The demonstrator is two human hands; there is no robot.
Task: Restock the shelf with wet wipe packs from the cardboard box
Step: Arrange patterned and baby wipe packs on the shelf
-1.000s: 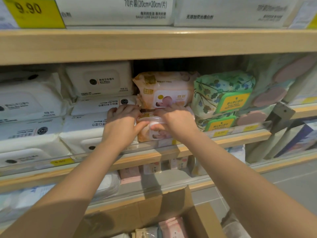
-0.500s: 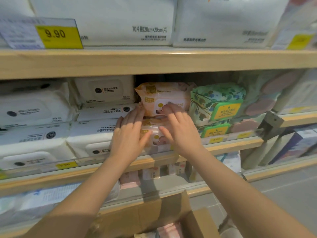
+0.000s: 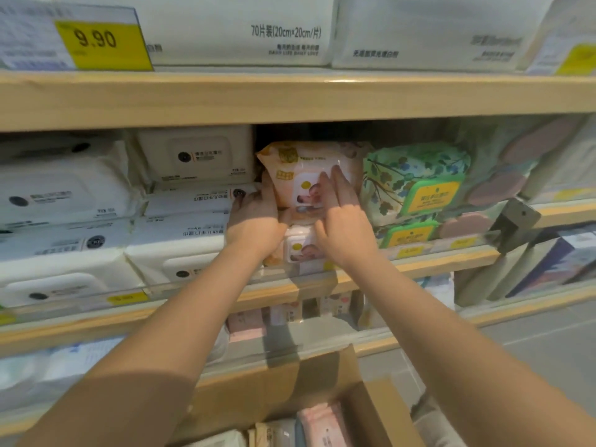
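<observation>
Both hands are higher than a second ago. The left hand (image 3: 256,217), then curled on the lower peach-and-pink soft plastic wipe pack (image 3: 301,248), now touches the left edge of the upper peach-and-pink soft plastic wipe pack (image 3: 309,171). The right hand (image 3: 343,221) now lays straight fingers across the upper pack's front, leaving the lower pack's lid uncovered.

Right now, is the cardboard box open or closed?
Open. The cardboard box has its flap standing up, and pink wipe packs show inside it below the shelf.
</observation>
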